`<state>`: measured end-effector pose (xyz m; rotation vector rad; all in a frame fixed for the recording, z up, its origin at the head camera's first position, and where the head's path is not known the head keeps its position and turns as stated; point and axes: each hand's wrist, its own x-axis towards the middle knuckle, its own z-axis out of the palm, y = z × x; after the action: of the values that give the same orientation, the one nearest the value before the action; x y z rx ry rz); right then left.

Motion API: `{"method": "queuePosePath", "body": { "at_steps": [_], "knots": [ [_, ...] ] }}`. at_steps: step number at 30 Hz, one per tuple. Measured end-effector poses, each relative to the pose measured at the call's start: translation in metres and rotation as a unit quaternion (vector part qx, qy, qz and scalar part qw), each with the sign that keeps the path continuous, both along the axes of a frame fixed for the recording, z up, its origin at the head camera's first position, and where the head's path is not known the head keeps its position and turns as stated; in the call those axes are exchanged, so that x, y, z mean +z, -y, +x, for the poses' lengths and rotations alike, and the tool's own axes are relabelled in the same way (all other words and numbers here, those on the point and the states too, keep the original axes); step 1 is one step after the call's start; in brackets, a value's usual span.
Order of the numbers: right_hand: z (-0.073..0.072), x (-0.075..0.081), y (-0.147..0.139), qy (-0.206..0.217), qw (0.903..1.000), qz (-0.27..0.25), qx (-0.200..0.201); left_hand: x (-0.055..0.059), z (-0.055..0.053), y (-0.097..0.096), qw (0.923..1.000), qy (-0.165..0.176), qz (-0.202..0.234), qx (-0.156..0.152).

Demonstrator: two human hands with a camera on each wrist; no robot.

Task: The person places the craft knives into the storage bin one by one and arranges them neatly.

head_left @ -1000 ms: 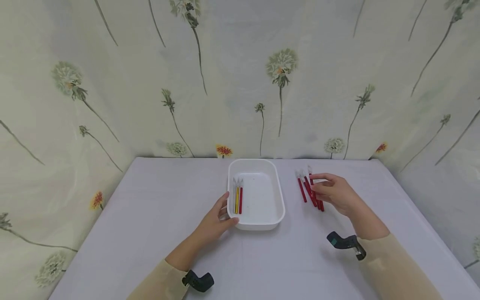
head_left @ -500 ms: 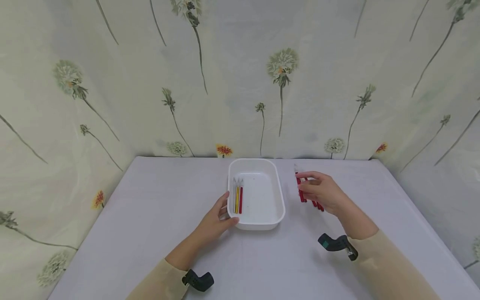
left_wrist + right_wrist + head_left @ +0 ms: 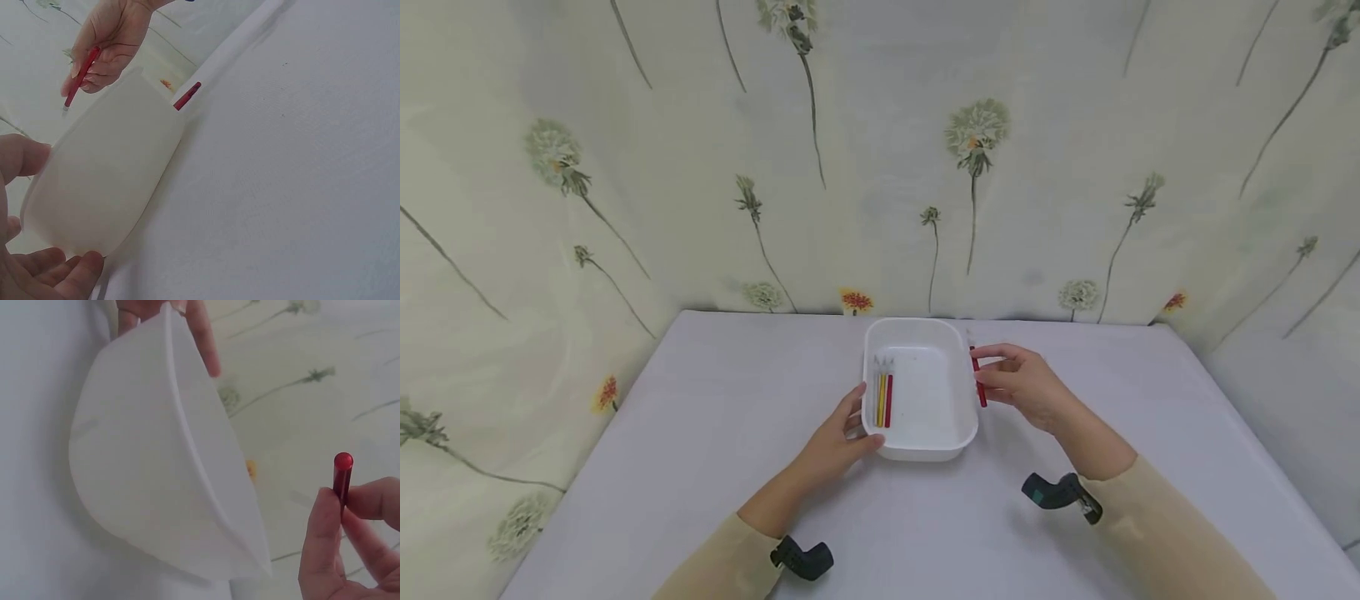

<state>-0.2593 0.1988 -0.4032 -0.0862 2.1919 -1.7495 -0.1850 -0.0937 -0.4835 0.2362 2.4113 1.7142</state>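
The left hand point(image 3: 833, 443) grips the tray's point(image 3: 922, 454) near left corner, fingers point(image 3: 848, 402) along its left side. The right hand point(image 3: 1024, 386), just beside the tray's right side, pinches a pen point(image 3: 82, 76) between thumb and fingers. Both sleeved forearms point(image 3: 718, 562) slant in from the tray's near side.

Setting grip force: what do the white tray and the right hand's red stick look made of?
White tray: probably moulded plastic, satin finish; it looks thin, smooth and round-cornered.
Red stick: glossy, with bright highlights at one end; plastic likely, painted wood or metal possible.
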Motion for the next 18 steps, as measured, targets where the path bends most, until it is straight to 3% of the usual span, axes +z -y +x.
{"method": "queuePosePath", "body": {
  "at_steps": [18],
  "knots": [
    [0.001, -0.01, 0.039, 0.019, 0.9994, -0.028, -0.009, -0.001, 0.001, -0.002, 0.9999, 0.01, 0.01, 0.002]
  ]
}}
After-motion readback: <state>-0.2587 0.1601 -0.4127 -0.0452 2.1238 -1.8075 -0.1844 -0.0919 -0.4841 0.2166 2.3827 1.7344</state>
